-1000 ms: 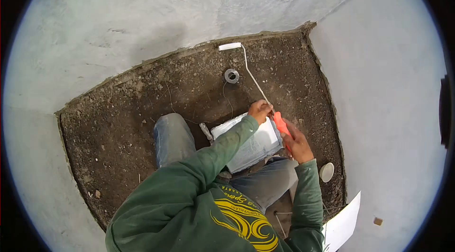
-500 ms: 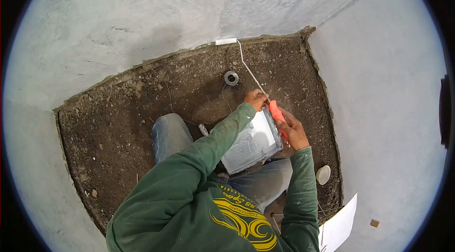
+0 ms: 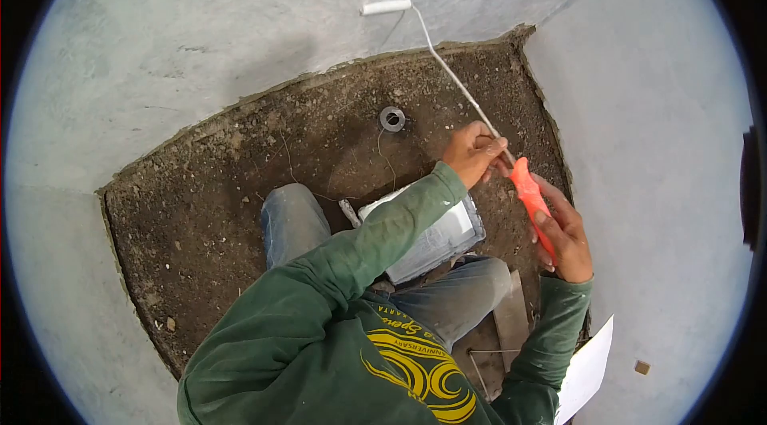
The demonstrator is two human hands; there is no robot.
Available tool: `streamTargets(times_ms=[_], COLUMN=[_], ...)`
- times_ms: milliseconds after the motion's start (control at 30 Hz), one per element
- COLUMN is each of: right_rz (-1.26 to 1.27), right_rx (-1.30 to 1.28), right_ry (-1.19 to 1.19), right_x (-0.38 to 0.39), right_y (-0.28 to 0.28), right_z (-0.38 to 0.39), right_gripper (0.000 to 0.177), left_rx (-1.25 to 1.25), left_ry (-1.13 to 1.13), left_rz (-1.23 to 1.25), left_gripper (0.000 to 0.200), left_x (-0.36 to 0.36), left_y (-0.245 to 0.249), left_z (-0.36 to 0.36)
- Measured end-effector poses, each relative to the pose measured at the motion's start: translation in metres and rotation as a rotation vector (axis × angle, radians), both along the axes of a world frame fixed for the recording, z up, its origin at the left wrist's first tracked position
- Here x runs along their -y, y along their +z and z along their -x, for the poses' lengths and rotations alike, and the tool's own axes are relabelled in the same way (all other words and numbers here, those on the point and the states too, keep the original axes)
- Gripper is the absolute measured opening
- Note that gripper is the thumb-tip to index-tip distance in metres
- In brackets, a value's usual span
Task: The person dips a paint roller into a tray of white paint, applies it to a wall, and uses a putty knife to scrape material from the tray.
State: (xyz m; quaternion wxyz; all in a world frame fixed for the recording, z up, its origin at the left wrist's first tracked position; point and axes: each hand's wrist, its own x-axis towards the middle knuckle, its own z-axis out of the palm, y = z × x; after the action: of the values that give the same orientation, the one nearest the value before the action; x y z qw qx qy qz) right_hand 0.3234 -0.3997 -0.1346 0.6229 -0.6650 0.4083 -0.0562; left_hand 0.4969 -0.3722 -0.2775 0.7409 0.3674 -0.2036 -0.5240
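Paint roller up at the far side, and from my distant seat I have its white sleeve in front of the far wall, a thin shadow beside it; whether it touches, I can't tell. Right hand is curled round the orange handle, thumb along it, and the left hand is closed in a pinch at the rod, just beyond that handle. Here's my worry: that pinch looks light, so a slip there could let the long rod dip, and a sleeve dropping onto the dirt floor would probably come up gritty. A shifting knee could also jog the white tray sitting between the legs, and I'd guess the loose wire could snag a foot. Now the surface: bare, dark earth, crumbly and scattered with pale bits, a grey ring lying on it beyond the tray. Around that, a tight room: pale, patchy plaster far and left, a smoother-looking right wall, a ragged seam where wall meets soil, and a white sheet at the near right.
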Motion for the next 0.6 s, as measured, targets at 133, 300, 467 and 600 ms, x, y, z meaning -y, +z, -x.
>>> streamTargets(times_ms=[133, 300, 467, 600], right_rz=[-0.021, -0.086, -0.039, -0.012], right_rx=[0.02, 0.004, -0.062, -0.073], right_ry=[-0.035, -0.013, 0.065, 0.076], right_x=[-0.006, 0.004, 0.028, 0.039], right_y=[-0.002, -0.045, -0.101, -0.124], right_z=[0.011, 0.017, 0.002, -0.011], right_gripper=[0.05, 0.047, 0.046, 0.047], left_rx=[0.026, 0.017, -0.023, -0.043], left_ry=[-0.014, -0.024, -0.037, -0.064], left_rz=[0.03, -0.101, -0.363, -0.4], left_gripper=[0.017, 0.016, 0.016, 0.014], left_x=[-0.001, 0.003, 0.026, 0.037], left_y=[0.001, -0.057, -0.119, -0.137], left_z=[0.01, 0.02, 0.004, -0.014])
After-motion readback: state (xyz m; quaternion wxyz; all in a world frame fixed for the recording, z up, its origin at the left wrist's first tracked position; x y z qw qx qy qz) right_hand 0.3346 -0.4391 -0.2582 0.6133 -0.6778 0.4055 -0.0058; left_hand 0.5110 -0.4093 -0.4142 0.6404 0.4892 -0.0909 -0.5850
